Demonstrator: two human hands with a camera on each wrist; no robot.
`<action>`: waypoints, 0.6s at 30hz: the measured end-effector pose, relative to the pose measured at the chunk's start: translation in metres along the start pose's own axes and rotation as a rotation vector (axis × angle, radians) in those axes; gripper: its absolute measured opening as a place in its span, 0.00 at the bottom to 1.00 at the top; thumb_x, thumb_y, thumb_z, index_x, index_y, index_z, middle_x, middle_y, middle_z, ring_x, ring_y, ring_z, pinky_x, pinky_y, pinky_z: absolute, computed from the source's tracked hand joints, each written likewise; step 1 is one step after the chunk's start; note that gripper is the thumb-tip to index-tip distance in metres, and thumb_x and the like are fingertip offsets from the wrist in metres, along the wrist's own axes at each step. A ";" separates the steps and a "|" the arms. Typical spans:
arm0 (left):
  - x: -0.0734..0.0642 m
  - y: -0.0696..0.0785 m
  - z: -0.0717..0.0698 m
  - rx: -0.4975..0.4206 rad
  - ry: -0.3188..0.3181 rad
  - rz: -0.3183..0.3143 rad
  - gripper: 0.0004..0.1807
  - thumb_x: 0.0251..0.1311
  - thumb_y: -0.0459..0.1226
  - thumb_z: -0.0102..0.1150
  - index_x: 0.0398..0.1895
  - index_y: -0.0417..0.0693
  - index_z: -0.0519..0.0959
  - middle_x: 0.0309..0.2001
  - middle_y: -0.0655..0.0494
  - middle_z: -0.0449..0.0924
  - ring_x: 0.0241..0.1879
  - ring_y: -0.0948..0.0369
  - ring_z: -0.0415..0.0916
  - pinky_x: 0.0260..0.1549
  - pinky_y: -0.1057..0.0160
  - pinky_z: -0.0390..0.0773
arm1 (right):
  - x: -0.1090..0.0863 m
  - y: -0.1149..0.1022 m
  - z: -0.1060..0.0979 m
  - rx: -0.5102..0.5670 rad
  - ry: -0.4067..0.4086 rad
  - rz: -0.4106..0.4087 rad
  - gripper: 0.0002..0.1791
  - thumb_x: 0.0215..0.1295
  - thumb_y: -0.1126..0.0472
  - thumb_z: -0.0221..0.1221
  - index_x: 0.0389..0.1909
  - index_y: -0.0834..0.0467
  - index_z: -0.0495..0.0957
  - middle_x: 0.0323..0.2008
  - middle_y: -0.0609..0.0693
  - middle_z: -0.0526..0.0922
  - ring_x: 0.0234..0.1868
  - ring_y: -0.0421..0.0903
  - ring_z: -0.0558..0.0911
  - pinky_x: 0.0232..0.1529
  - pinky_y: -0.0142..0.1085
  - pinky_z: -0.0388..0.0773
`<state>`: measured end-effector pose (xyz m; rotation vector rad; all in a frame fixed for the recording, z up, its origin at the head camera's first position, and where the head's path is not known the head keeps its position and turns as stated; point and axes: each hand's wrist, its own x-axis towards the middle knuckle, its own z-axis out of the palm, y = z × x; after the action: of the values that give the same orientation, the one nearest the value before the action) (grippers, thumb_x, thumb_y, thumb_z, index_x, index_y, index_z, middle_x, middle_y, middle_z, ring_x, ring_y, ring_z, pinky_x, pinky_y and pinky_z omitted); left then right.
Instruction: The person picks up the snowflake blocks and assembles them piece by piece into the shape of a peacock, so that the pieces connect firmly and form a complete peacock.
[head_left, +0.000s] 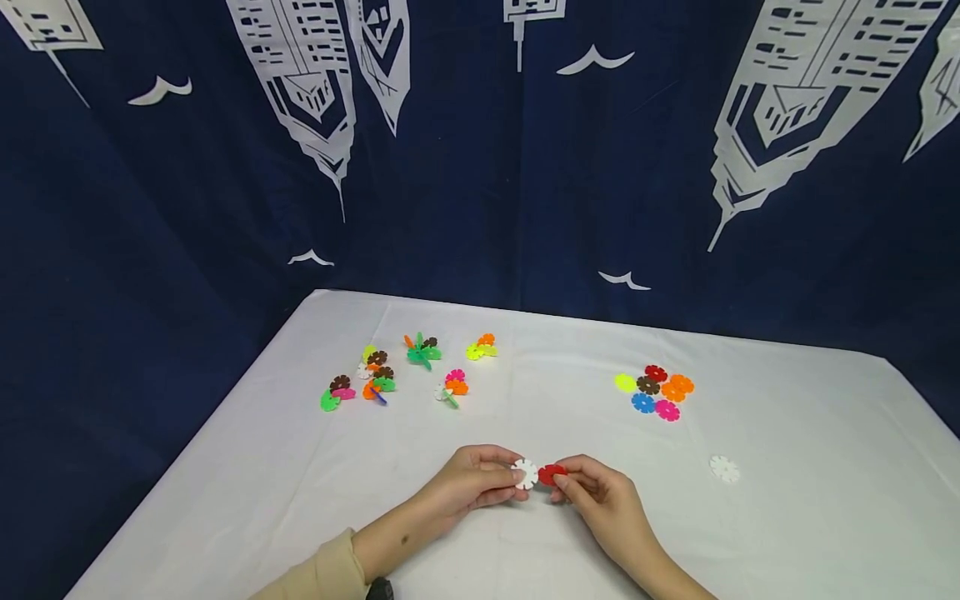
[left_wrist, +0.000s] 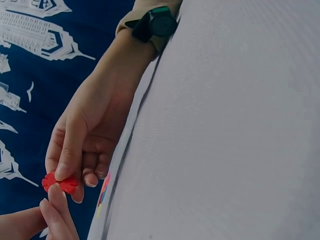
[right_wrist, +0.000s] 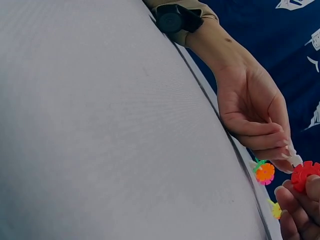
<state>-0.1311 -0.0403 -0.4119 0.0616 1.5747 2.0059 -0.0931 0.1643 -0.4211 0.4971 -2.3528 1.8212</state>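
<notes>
At the near middle of the table, in the head view, my left hand (head_left: 483, 479) pinches a white notched plastic disc (head_left: 529, 477) between thumb and fingers. My right hand (head_left: 606, 500) pinches a red notched disc (head_left: 550, 474) the same way. The two discs meet edge to edge, the white one upright and facing the camera, the red one tilted. In the right wrist view the red disc (right_wrist: 306, 172) overlaps the white disc (right_wrist: 295, 159) beside the left fingers. From the left wrist view the red disc (left_wrist: 70, 186) shows under the right thumb, with the white one hidden.
Small clusters of joined coloured discs, such as a green one (head_left: 423, 355) and a yellow-orange one (head_left: 481, 350), lie at the back left. Loose discs, among them a blue one (head_left: 642, 403), lie at the back right. A single white disc (head_left: 724, 469) lies right of my hands.
</notes>
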 end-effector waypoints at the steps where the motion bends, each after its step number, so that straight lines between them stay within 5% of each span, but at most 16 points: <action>1: 0.000 0.000 0.000 0.002 -0.001 0.002 0.14 0.58 0.31 0.61 0.47 0.33 0.75 0.35 0.44 0.82 0.33 0.57 0.82 0.33 0.70 0.79 | 0.000 0.001 0.000 -0.001 0.002 -0.010 0.04 0.62 0.70 0.58 0.37 0.65 0.78 0.29 0.53 0.84 0.27 0.47 0.82 0.32 0.35 0.81; 18: -0.002 0.000 0.009 -0.021 -0.001 0.001 0.03 0.56 0.24 0.57 0.34 0.33 0.77 0.26 0.50 0.80 0.23 0.63 0.79 0.24 0.76 0.76 | 0.000 0.004 0.013 -0.264 0.073 -0.340 0.12 0.50 0.79 0.63 0.32 0.60 0.83 0.29 0.47 0.84 0.29 0.39 0.83 0.31 0.26 0.78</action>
<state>-0.1260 -0.0337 -0.4089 0.0557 1.5529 2.0226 -0.0936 0.1532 -0.4283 0.7272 -2.2459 1.3375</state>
